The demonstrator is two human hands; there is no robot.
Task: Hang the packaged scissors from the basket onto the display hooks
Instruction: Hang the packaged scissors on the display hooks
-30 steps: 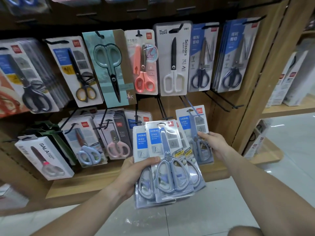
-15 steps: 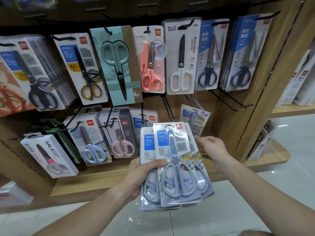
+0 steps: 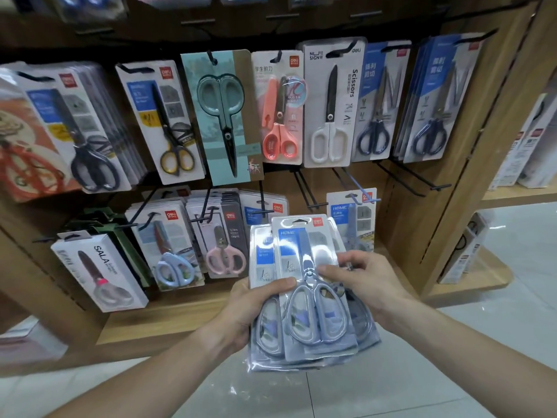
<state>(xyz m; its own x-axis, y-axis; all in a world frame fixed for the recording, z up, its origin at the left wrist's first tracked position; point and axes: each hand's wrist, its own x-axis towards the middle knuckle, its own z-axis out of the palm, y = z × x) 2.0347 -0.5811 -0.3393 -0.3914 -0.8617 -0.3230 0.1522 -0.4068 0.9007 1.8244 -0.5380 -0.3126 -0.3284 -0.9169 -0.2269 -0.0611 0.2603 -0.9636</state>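
Observation:
My left hand (image 3: 256, 309) grips a fanned stack of packaged grey-blue scissors (image 3: 310, 297) low in front of the display, thumb across the front pack. My right hand (image 3: 358, 282) pinches the front pack from the right, thumb on the blister near the scissor pivot. One matching pack (image 3: 355, 218) hangs on a blue-tipped hook (image 3: 366, 200) in the lower row, just behind the stack. No basket is in view.
A wooden display panel (image 3: 401, 212) carries two rows of black hooks with other packaged scissors. Bare hooks (image 3: 422, 185) stick out at the lower right. A wooden base ledge (image 3: 180, 315) runs beneath. Shelves with white boxes (image 3: 524, 152) stand to the right.
My right hand let go of the pack that now hangs on the hook and came back down to the front pack of the stack. The camera view drew closer.

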